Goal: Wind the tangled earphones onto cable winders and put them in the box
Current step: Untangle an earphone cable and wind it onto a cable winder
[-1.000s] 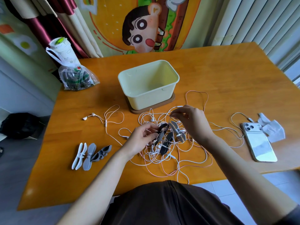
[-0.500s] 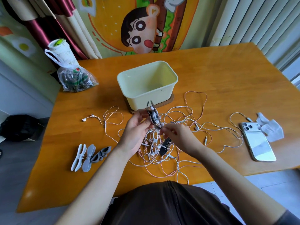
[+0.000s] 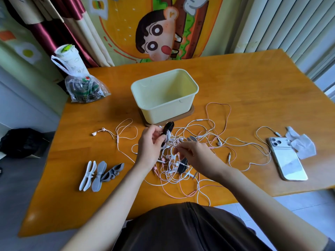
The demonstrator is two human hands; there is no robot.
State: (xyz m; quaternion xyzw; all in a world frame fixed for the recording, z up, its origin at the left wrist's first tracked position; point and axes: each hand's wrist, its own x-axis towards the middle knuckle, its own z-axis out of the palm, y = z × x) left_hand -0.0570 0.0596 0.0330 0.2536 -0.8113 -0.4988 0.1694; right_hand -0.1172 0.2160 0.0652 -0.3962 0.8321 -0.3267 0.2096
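Left hand (image 3: 150, 147): gripped the black oblong plastic cable winder (image 3: 168, 129), long axis upright
Right hand (image 3: 196, 154): pinched thin white earphone cable (image 3: 172, 144), just right of winder, over the orange wooden worktop (image 3: 253, 87)

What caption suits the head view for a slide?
Left hand holds a black cable winder; right hand pinches a cord of the tangled earphones before the cream box.

Things around the box (image 3: 163, 113)
Earphones (image 3: 174, 169) lie before it, winders (image 3: 99, 173) front-left, phone (image 3: 287, 160) front-right, bag (image 3: 85, 87) left, all on the counter (image 3: 253, 84).
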